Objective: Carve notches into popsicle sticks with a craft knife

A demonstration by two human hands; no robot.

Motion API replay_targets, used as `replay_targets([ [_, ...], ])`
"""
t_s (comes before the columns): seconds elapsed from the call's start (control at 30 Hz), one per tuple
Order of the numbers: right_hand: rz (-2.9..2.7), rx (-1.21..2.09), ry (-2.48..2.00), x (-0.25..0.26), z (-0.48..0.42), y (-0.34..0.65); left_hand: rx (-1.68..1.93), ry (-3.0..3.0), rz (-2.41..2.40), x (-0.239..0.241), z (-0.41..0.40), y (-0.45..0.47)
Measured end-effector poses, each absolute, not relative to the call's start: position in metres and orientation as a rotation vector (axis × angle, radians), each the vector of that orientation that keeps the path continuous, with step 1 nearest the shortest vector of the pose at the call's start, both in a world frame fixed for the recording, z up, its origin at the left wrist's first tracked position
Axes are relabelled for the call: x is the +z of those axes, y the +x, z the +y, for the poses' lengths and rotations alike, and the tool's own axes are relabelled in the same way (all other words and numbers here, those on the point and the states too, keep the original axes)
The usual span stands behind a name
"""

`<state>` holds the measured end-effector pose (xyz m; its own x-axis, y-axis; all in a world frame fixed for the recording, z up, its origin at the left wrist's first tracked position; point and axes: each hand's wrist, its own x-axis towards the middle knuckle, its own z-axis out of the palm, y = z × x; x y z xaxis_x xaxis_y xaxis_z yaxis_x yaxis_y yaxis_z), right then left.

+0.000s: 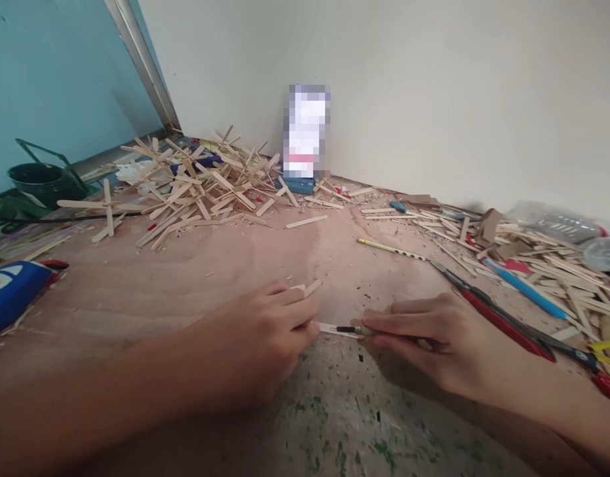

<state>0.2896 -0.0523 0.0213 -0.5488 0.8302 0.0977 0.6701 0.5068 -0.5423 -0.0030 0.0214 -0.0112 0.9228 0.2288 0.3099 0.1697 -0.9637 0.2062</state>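
Note:
My left hand (pixel 265 338) is closed on a wooden craft stick (pixel 327 327), pressing it against the tabletop. One end of the stick sticks out past the fingertips towards the right. Beyond the knuckles lies another craft stick (pixel 312 289), partly hidden by the hand. My right hand (pixel 424 331) pinches a slim tool (pixel 347 329) with a dark front part and a thin tip pointing left. That tip is over the held stick, though I cannot tell whether it touches. The tool's exact kind is unclear, since the fingers cover most of it.
Crossed craft sticks (pixel 200 185) are heaped at the back left. A phone (pixel 307 129) leans upright against the wall. To the right lie a pencil (pixel 391 249), red-handled pliers (pixel 503 318), a blue pen-like tool (pixel 526 288) and many loose sticks. A blue case (pixel 16 295) sits left.

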Motion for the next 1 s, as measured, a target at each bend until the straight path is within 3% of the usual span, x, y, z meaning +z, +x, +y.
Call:
replay_targets([
  [0.27, -2.529, 0.317, -1.212, 0.0203, -0.0601, 0.2841, 0.507, 2.908, 0.302, -0.0111, 0.0210, -0.0015],
  [1.0, -2.548, 0.335, -1.230, 0.0198, -0.0586, 0.2866, 0.532, 2.957, 0.299, -0.0115, 0.0212, -0.0027],
])
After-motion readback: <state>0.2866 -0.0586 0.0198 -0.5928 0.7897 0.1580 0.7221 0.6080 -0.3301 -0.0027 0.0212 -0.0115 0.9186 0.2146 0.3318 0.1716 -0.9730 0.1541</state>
